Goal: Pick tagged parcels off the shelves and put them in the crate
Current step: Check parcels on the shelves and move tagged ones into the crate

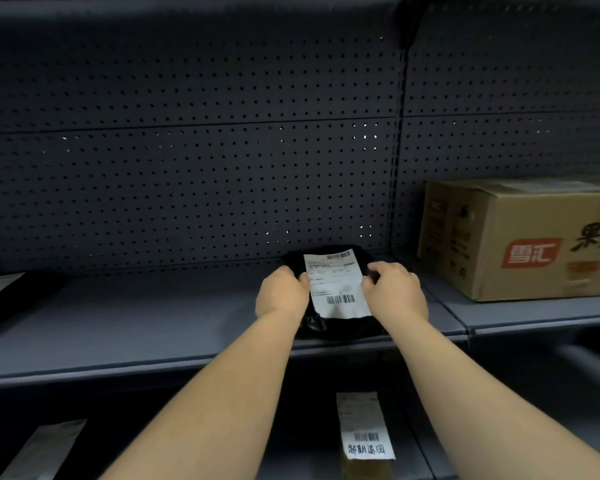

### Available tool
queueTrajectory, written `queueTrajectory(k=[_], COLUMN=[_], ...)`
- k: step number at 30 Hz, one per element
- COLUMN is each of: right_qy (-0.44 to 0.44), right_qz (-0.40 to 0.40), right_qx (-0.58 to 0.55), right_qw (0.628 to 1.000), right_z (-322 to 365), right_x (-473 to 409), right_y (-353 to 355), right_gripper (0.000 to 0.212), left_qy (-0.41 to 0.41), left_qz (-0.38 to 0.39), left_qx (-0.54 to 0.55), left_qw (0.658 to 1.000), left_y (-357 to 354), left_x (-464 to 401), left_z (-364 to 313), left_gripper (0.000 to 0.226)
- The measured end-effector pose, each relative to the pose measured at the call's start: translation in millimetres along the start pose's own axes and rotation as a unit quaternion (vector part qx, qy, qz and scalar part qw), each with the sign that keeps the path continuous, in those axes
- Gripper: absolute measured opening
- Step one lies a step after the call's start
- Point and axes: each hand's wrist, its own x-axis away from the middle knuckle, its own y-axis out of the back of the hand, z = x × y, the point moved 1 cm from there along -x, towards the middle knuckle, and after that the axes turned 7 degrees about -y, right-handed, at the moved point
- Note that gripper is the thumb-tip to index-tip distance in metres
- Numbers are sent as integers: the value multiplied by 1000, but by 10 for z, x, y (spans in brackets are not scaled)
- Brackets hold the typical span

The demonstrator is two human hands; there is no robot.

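Observation:
A black soft parcel with a white barcode label lies on the grey middle shelf against the pegboard back. My left hand grips its left edge and my right hand grips its right edge. Both arms reach forward over the shelf's front lip. The parcel rests flat on the shelf. No crate is in view.
A brown cardboard box with red print stands on the shelf to the right. A dark flat parcel lies at the far left. On the lower shelf are a labelled brown parcel and a pale flat packet.

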Motion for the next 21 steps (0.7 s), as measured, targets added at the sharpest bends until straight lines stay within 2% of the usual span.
queueTrajectory(k=[2, 10, 12, 14, 19, 21], right_qy=[-16, -102, -129, -150, -184, -191], right_qz=[20, 135, 166, 197, 234, 246], right_qx=[-15, -116, -150, -199, -287, -306], right_qw=[1000, 979, 966, 948, 910, 900], right_z=[-29, -67, -79, -102, -127, -121], right_x=[-150, -661, -755, -829, -892, -884], right_y=[-18, -146, -194, -242, -283, -273], right_gripper=[41, 47, 39, 32, 21, 19], left_qy=[18, 131, 157, 177, 202, 205], left_qz=[9, 28, 32, 23, 26, 23], left_qx=[31, 127, 186, 243, 295, 310], left_qw=[999, 983, 969, 953, 933, 928], left_y=[-61, -189, -214, -239, -290, -307], left_x=[-121, -414, -454, -466, -477, -472], left_z=[14, 65, 63, 65, 43, 35], left_gripper=[22, 39, 32, 35, 30, 40])
